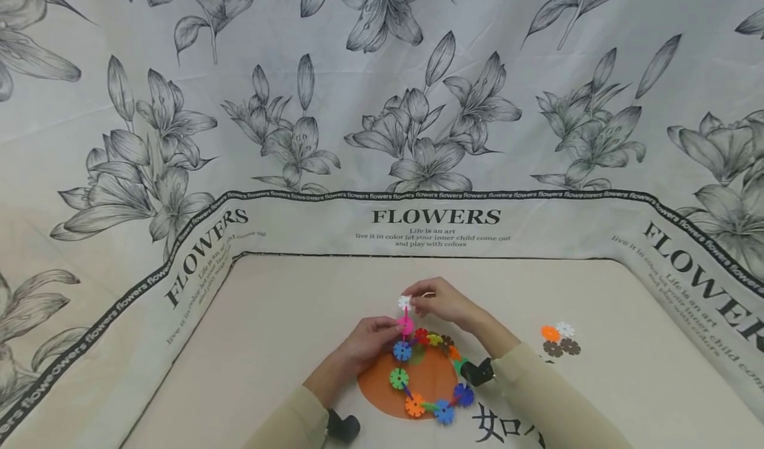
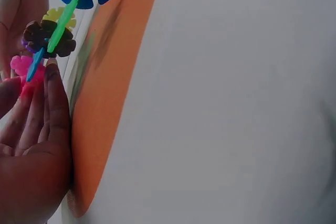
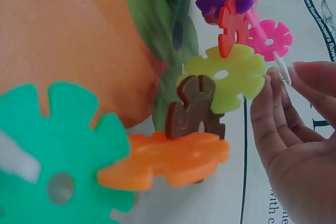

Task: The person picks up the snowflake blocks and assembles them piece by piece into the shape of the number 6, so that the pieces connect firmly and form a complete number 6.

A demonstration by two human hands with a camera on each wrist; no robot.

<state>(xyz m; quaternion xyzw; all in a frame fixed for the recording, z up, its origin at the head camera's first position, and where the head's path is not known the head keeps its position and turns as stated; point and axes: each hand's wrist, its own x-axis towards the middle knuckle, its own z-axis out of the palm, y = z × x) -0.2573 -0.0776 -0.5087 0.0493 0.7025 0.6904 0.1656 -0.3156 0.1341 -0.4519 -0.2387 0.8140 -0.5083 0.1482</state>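
Note:
A ring-shaped chain of colourful notched plastic discs, among them a green one (image 1: pixel 399 378) and a blue one (image 1: pixel 444 412), spreads over the orange print on the tablecloth. At its far left, my left hand (image 1: pixel 365 340) pinches a pink disc (image 1: pixel 406 326) between thumb and fingers. Just beyond, my right hand (image 1: pixel 446 300) pinches a white notched disc (image 1: pixel 404 302), which meets another pink disc (image 3: pixel 270 39) in the right wrist view. Near that hand run a yellow disc (image 3: pixel 226 74), a brown disc (image 3: pixel 195 106) and an orange disc (image 3: pixel 168 160) of the chain.
To the right lie several loose discs: an orange one (image 1: pixel 550 333), a white one (image 1: pixel 565 329) and brown ones (image 1: pixel 553 349). The cloth (image 1: pixel 286 303) carries printed flowers and lettering and rises as a backdrop behind. Both forearms wear light sleeves (image 1: pixel 549 389).

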